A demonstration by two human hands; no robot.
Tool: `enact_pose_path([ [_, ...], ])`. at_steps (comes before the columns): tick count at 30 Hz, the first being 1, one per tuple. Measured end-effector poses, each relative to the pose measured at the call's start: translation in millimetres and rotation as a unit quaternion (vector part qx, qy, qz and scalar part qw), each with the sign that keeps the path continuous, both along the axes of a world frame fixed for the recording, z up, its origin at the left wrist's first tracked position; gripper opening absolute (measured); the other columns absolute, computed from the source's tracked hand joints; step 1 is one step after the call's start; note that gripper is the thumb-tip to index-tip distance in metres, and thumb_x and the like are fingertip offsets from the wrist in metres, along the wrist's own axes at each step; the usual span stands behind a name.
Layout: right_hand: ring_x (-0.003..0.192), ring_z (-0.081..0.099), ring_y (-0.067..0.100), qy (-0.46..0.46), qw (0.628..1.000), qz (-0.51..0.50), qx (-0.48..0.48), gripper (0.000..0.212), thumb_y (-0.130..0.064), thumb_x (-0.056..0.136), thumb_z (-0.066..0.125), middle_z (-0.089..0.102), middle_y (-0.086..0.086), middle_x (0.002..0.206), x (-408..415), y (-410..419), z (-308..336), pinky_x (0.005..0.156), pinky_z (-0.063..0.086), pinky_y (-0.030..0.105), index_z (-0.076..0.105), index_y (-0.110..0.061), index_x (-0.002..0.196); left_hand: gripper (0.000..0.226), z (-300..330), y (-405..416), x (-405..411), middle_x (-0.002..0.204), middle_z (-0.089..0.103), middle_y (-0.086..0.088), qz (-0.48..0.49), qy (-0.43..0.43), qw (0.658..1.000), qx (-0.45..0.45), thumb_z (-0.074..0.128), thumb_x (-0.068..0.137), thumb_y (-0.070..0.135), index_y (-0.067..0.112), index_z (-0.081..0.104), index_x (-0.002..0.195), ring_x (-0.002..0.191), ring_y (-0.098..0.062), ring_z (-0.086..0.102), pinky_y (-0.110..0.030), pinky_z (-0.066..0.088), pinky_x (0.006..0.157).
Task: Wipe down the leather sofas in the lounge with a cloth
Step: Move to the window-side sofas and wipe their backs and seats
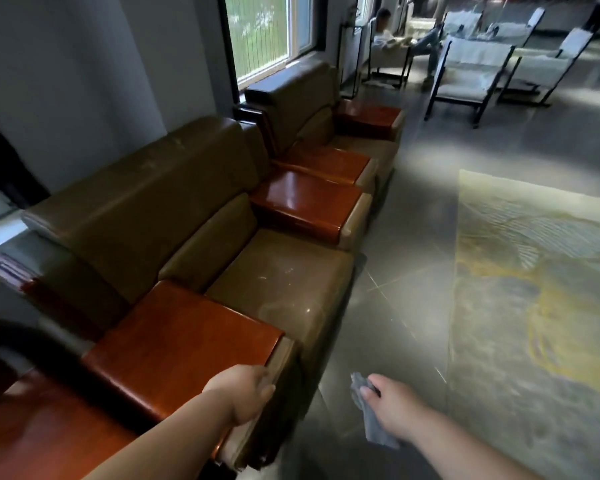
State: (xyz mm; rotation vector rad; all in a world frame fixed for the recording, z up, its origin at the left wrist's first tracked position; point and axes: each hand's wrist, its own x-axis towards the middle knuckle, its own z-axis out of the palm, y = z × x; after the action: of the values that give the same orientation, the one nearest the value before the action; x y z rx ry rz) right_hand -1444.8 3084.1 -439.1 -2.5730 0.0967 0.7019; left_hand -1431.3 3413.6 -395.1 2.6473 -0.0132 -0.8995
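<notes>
A brown leather sofa (274,282) with glossy red-brown wooden armrests (184,344) stands along the left wall, and a second one like it (309,98) stands further back under the window. My left hand (245,393) rests at the front end of the nearest armrest, fingers hanging loosely over its edge. My right hand (394,405) hangs over the floor in front of the sofa and grips a grey cloth (371,420), which droops below the fingers.
A patterned yellow-grey rug (541,306) covers the floor to the right. Grey tiled floor (413,209) runs between rug and sofas. White metal-framed chairs (465,74) stand at the back, and a person (388,32) sits by the window.
</notes>
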Motion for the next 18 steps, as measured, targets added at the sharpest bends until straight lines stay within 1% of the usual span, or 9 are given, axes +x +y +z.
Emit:
enact_pose_path([
  [2, 0.087, 0.062, 0.022, 0.009, 1.000, 0.019, 0.003, 0.033, -0.046, 0.103, 0.050, 0.060, -0.003, 0.084, 35.1, -21.8, -3.4, 0.077, 0.047, 0.038, 0.048, -0.021, 0.082, 0.035, -3.4, -18.9, 13.4, 0.106, 0.064, 0.021, 0.038, -0.002, 0.999, -0.009, 0.051, 0.101, 0.054, 0.041, 0.063, 0.131, 0.097, -0.003, 0.062, -0.028, 0.049, 0.079],
  [5, 0.086, 0.064, 0.023, 0.026, 0.999, 0.033, 0.027, 0.032, -0.044, 0.104, 0.051, 0.064, 0.000, 0.086, 85.6, -43.0, -10.4, 0.080, 0.051, 0.041, 0.051, -0.019, 0.084, 0.035, -11.3, -41.8, 23.9, 0.107, 0.067, 0.020, 0.088, 0.025, 0.995, -0.033, 0.051, 0.101, 0.052, 0.043, 0.062, 0.132, 0.094, 0.001, 0.062, -0.024, 0.050, 0.075],
  [8, 0.084, 0.066, 0.021, 0.038, 0.998, 0.045, 0.038, 0.035, -0.047, 0.104, 0.051, 0.066, 0.001, 0.085, 129.4, -42.3, -16.1, 0.080, 0.053, 0.042, 0.051, -0.018, 0.084, 0.042, -22.4, -45.5, 36.5, 0.113, 0.069, 0.019, 0.109, 0.060, 0.992, -0.034, 0.050, 0.098, 0.054, 0.045, 0.060, 0.137, 0.099, -0.001, 0.064, -0.025, 0.056, 0.083],
  [11, 0.086, 0.066, 0.017, 0.058, 0.995, 0.077, 0.032, 0.034, -0.049, 0.104, 0.050, 0.068, -0.002, 0.089, 171.1, -27.5, -25.0, 0.082, 0.055, 0.039, 0.054, -0.020, 0.089, 0.043, -36.4, -30.7, 62.6, 0.110, 0.068, 0.023, 0.143, 0.060, 0.987, -0.025, 0.048, 0.098, 0.060, 0.045, 0.061, 0.136, 0.099, 0.000, 0.064, -0.025, 0.055, 0.082],
  [12, 0.087, 0.065, 0.016, 0.070, 0.993, 0.091, 0.029, 0.033, -0.049, 0.105, 0.049, 0.067, -0.003, 0.091, 183.8, -21.3, -27.6, 0.080, 0.053, 0.037, 0.055, -0.021, 0.090, 0.045, -42.5, -24.0, 73.6, 0.117, 0.068, 0.022, 0.160, 0.055, 0.985, -0.019, 0.049, 0.098, 0.061, 0.044, 0.059, 0.139, 0.105, -0.001, 0.065, -0.024, 0.053, 0.084],
  [14, 0.084, 0.062, 0.012, 0.089, 0.989, 0.119, 0.022, 0.031, -0.049, 0.105, 0.048, 0.065, -0.005, 0.090, 208.8, -11.7, -31.5, 0.070, 0.047, 0.032, 0.054, -0.025, 0.087, 0.051, -55.5, -10.0, 98.9, 0.139, 0.064, 0.015, 0.194, 0.044, 0.980, 0.000, 0.054, 0.099, 0.059, 0.043, 0.052, 0.148, 0.124, -0.008, 0.062, -0.027, 0.052, 0.095],
  [15, 0.081, 0.060, 0.010, 0.090, 0.987, 0.134, 0.016, 0.031, -0.049, 0.105, 0.048, 0.063, -0.006, 0.087, 221.4, -8.9, -32.3, 0.067, 0.044, 0.030, 0.052, -0.026, 0.085, 0.054, -62.5, -4.3, 112.4, 0.145, 0.061, 0.012, 0.205, 0.044, 0.978, 0.007, 0.055, 0.100, 0.058, 0.042, 0.051, 0.150, 0.129, -0.011, 0.061, -0.028, 0.050, 0.097],
  [17, 0.078, 0.059, 0.007, 0.091, 0.984, 0.155, 0.005, 0.030, -0.049, 0.105, 0.049, 0.062, -0.006, 0.084, 247.4, -8.2, -31.6, 0.064, 0.041, 0.027, 0.051, -0.029, 0.083, 0.055, -72.9, 2.2, 140.8, 0.147, 0.060, 0.010, 0.211, 0.049, 0.976, 0.010, 0.055, 0.100, 0.058, 0.040, 0.050, 0.152, 0.129, -0.012, 0.060, -0.026, 0.049, 0.094],
  [18, 0.076, 0.058, 0.004, 0.092, 0.983, 0.159, 0.004, 0.030, -0.049, 0.104, 0.049, 0.062, -0.007, 0.082, 260.8, -9.7, -31.0, 0.063, 0.041, 0.024, 0.051, -0.030, 0.082, 0.054, -75.4, 2.0, 155.5, 0.146, 0.061, 0.010, 0.208, 0.053, 0.977, 0.009, 0.055, 0.100, 0.058, 0.039, 0.051, 0.151, 0.124, -0.011, 0.061, -0.024, 0.049, 0.089],
])
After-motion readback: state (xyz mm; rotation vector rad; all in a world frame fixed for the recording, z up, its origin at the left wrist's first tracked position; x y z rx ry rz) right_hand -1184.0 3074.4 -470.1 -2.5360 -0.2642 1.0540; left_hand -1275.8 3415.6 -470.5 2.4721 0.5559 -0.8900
